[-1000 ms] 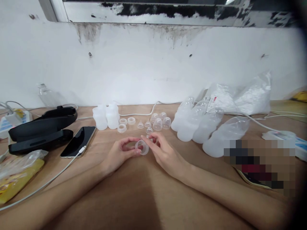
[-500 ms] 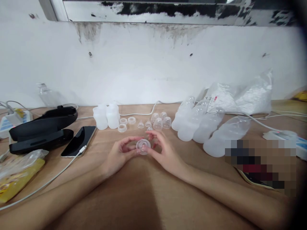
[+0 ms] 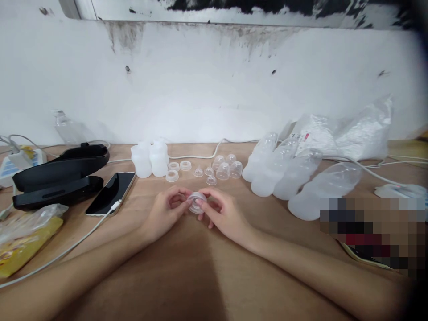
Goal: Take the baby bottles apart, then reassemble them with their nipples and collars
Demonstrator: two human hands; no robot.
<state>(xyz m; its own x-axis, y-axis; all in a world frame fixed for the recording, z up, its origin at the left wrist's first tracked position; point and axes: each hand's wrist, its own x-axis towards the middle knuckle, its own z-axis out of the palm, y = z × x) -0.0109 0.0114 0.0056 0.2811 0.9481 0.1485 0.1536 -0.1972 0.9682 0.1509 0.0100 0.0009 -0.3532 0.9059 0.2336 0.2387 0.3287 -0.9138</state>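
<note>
Between my two hands is a clear baby bottle collar ring (image 3: 197, 206), held tilted above the table. My left hand (image 3: 169, 209) is closed on its left side with thumb and fingers. My right hand (image 3: 225, 214) grips its right side, thumb on the near face. A clear teat seems to sit in the ring, but the fingers partly cover it. Just beyond lie three loose collar rings (image 3: 172, 175), three clear teats (image 3: 211, 180) and several clear dome caps (image 3: 223, 170). White bottles (image 3: 159, 160) stand behind the rings.
Frosted bottles in clear bags (image 3: 306, 207) lie to the right, before a white plastic bag (image 3: 357, 133). At left are a phone (image 3: 112, 194) with a charging cable, a black case (image 3: 60, 178) and a yellow packet (image 3: 30, 238). A white wall rises behind.
My right hand has come in from beside the ring to grip it, its fingers passing below. The ring has tilted from facing up. The view has shifted slightly.
</note>
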